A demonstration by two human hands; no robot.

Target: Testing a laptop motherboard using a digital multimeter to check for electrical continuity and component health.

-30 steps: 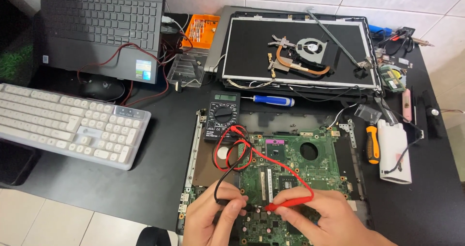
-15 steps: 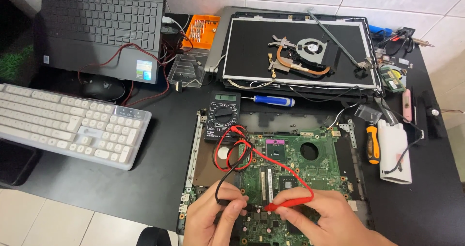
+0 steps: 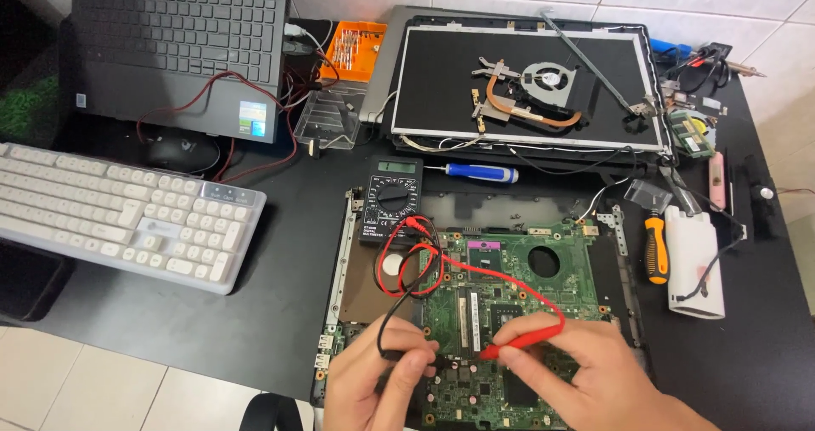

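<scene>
A slim red plastic test probe (image 3: 525, 341) is pinched between the fingers of the right hand (image 3: 586, 378), its tip laid on the green laptop circuit board (image 3: 518, 304) near the board's near edge. A thin black test probe (image 3: 409, 356) is held closed in the fingers of the left hand (image 3: 373, 380), its tip set on the same board just left of the red tip. Both hands rest over the near part of the board, close together but apart.

From the probes, a red lead (image 3: 475, 271) and a black lead (image 3: 392, 308) are looped across the left part of the board and run to the black handheld multimeter with a round dial (image 3: 392, 200), which lies just beyond the board's far left corner. The board sits in a stripped laptop base on a black tabletop (image 3: 280, 295).

To the right of the multimeter a blue-handled screwdriver (image 3: 480, 174) is laid. Farther back a bare laptop screen panel (image 3: 518, 87) lies flat, with a copper heat pipe and fan assembly (image 3: 535, 91) on it. At the left a white keyboard (image 3: 119, 214) is seen, and behind it an open black laptop (image 3: 178, 49). An orange-and-black-handled screwdriver (image 3: 654, 248) lies right of the board.
</scene>
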